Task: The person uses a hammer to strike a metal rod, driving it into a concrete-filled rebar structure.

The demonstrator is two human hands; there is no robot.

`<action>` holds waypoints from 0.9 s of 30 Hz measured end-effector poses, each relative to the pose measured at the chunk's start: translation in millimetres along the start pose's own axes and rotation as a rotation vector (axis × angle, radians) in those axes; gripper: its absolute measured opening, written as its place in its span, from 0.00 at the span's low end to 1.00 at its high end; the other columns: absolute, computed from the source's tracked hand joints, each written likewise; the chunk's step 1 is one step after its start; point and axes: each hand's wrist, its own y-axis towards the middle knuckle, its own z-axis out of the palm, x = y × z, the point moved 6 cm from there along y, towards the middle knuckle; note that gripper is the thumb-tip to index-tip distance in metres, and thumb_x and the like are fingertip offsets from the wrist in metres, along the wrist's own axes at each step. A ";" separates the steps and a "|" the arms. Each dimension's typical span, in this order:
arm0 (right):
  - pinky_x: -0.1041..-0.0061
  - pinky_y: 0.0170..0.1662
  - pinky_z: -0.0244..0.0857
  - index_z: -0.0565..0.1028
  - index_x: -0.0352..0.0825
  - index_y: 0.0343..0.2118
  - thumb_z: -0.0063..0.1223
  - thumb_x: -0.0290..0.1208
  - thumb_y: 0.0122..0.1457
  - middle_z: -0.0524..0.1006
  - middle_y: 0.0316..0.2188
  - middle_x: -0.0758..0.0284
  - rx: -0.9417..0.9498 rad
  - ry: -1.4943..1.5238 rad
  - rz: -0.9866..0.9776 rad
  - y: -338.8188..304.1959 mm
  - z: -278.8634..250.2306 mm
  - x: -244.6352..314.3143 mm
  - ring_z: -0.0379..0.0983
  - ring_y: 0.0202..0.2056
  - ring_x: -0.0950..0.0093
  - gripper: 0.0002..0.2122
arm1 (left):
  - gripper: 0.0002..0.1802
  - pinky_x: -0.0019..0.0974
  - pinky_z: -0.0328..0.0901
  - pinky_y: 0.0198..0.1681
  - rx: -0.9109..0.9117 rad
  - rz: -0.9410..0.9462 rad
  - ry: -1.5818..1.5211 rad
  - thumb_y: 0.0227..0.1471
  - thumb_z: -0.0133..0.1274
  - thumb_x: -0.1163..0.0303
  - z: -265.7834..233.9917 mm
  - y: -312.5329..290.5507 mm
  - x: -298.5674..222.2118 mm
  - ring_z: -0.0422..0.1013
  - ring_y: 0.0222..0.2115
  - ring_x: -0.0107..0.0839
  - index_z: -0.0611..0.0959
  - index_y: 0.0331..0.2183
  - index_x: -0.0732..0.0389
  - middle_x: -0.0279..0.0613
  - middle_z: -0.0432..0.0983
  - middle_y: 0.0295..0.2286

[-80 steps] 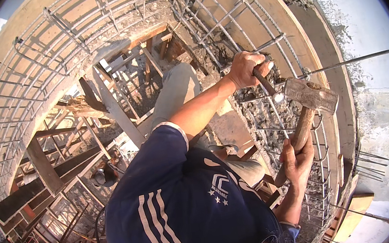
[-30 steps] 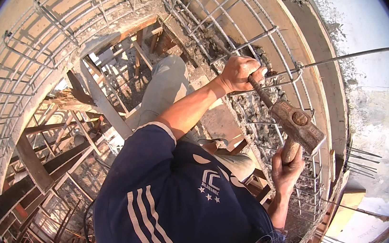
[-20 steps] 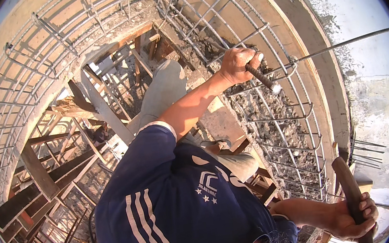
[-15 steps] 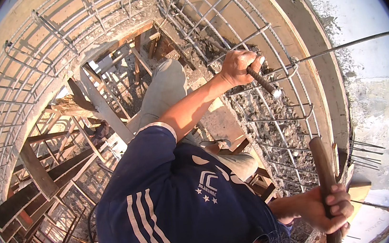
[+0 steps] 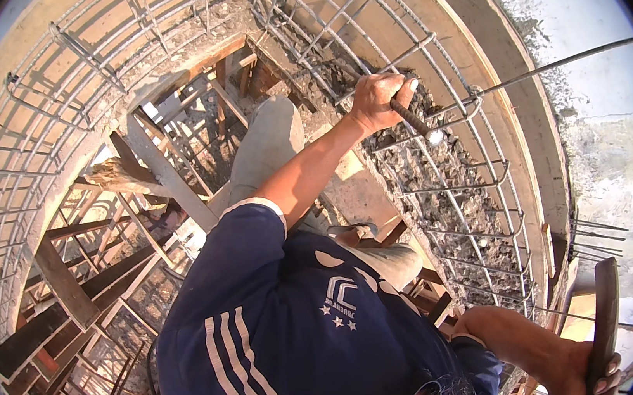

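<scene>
My left hand (image 5: 379,102) is closed round a short steel chisel (image 5: 413,118), held slanting among the rebar. Its bright, battered end points toward me; its other end is hidden behind the hand, near rough broken concrete (image 5: 450,206). At the lower right, my right hand (image 5: 578,372) grips the brown shaft of a hammer (image 5: 604,313). The hammer's head lies outside the view. Bent steel bars (image 5: 435,39) form a cage over the concrete around my left hand.
A curved formwork panel (image 5: 463,48) runs along the cage's outer side, with a pale wall (image 5: 607,141) beyond. A long bar (image 5: 559,64) juts toward the wall. Left of my knee (image 5: 269,125) is an opening above timber props (image 5: 165,168). More rebar (image 5: 37,143) curves along the far left.
My right hand and the hammer have swung down and to the right, away from the chisel. My left hand has shifted slightly left and up, still holding the chisel.
</scene>
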 end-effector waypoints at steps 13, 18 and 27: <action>0.75 0.23 0.62 0.67 0.33 0.44 0.51 0.25 0.58 0.66 0.18 0.66 0.318 -0.462 0.581 -113.3 -0.5 -47.1 0.61 0.17 0.77 0.12 | 0.16 0.48 0.65 0.25 0.076 -0.084 0.032 0.56 0.52 0.64 -4.2 -8.8 3.2 0.71 0.21 0.51 0.76 0.20 0.62 0.48 0.71 0.17; 0.70 0.28 0.59 0.58 0.42 0.12 0.51 0.34 0.49 0.61 0.14 0.74 -0.010 -0.061 -0.181 -11.1 -15.5 33.1 0.61 0.18 0.77 0.15 | 0.18 0.47 0.61 0.22 0.043 -0.045 -0.034 0.57 0.52 0.66 0.8 -10.3 -4.5 0.68 0.18 0.52 0.72 0.18 0.64 0.49 0.67 0.15; 0.70 0.29 0.69 0.73 0.32 0.41 0.56 0.31 0.57 0.76 0.22 0.62 1.066 -0.913 1.203 -286.8 -48.5 -69.3 0.71 0.21 0.69 0.12 | 0.17 0.47 0.66 0.35 0.399 -0.070 0.006 0.44 0.63 0.63 -12.1 -19.4 -4.7 0.71 0.29 0.48 0.72 0.22 0.62 0.45 0.72 0.24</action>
